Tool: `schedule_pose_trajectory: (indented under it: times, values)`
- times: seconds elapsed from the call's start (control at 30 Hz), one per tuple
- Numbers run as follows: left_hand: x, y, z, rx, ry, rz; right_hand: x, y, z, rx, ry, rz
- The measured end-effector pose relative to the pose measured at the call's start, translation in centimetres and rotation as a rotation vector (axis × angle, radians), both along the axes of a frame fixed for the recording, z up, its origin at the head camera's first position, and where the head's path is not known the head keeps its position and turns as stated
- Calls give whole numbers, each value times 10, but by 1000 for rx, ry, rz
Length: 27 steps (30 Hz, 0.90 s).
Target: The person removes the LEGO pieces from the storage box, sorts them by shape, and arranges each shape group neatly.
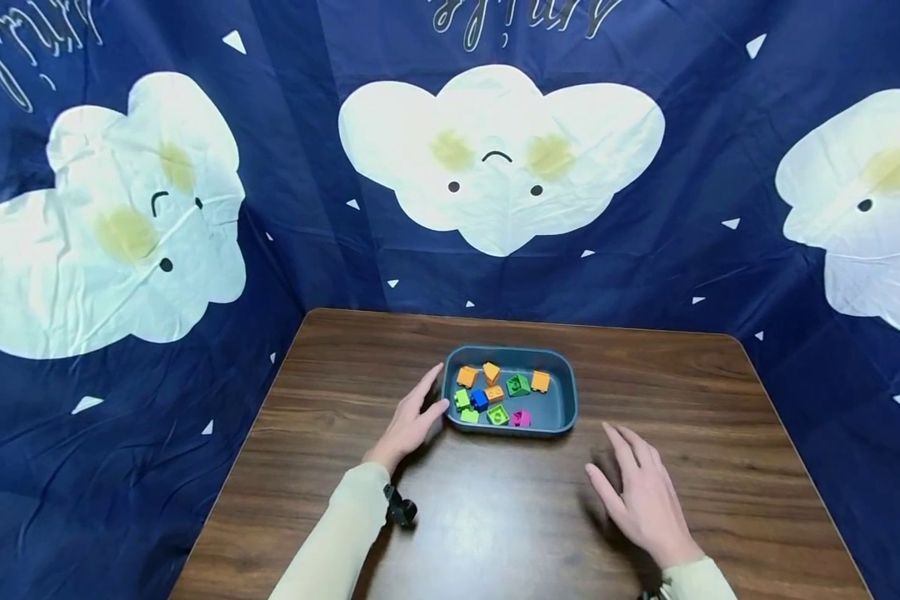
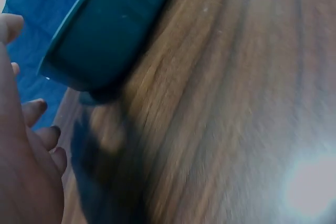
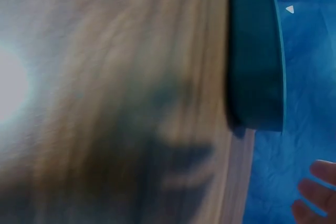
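Observation:
A blue-grey plastic bin stands on the wooden table and holds several toy building blocks. Among them are orange blocks, a dark green block, lime green blocks, a blue block and a magenta block. My left hand is at the bin's left end, thumb and fingers spread around its corner; whether it touches the rim I cannot tell. To the right of the bin, apart from it, my right hand hovers over the table with relaxed fingers and nothing in it.
Wooden table surface lies around the bin, with a bright light reflection in front. A dark blue cloth printed with white clouds hangs behind and at both sides. A small black device is strapped to the left wrist.

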<state>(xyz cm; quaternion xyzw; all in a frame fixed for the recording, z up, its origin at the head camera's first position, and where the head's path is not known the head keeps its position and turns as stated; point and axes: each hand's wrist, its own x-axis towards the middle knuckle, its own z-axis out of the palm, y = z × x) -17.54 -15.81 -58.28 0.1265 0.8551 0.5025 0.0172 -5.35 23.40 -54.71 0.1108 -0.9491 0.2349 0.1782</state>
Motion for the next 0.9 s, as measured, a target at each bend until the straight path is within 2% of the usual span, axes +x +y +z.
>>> schedule_pose_trajectory:
  times: [0.17,0.4,0.63,0.9]
  values:
    - [-7,10,-8,86,-63,61,-10,-9,13,5,-39,27]
    - [-10,15,-17,131,-73,89,-33,-21,29,1,-31,118]
    - [-9,15,-15,146,-63,95,-61,-36,41,21,-101,228]
    - [-7,15,-16,149,-53,110,-92,-55,42,40,-238,316]
